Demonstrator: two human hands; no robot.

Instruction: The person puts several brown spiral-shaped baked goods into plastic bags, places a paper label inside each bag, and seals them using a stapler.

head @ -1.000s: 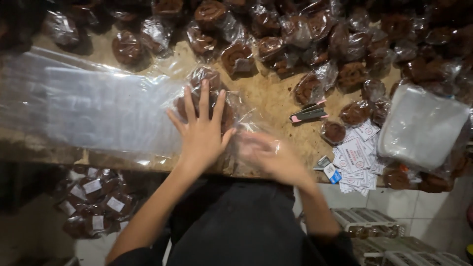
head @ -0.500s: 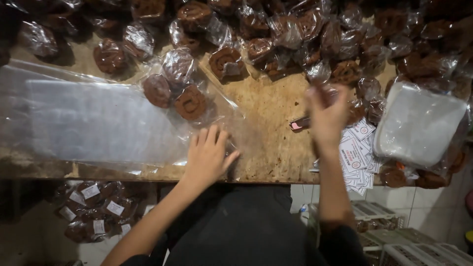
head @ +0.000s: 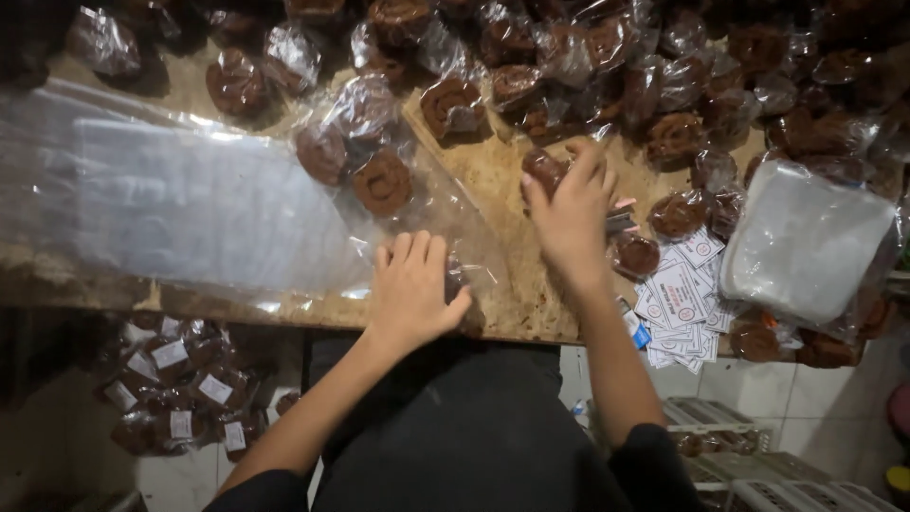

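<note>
A stack of small white printed paper labels (head: 678, 303) lies beside a thick pile of clear plastic bags (head: 801, 242) on the worn wooden tabletop (head: 493, 180).

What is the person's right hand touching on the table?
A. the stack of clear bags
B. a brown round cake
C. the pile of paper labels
B: the right hand closes its fingertips on a brown round cake, away from the paper labels.
</note>
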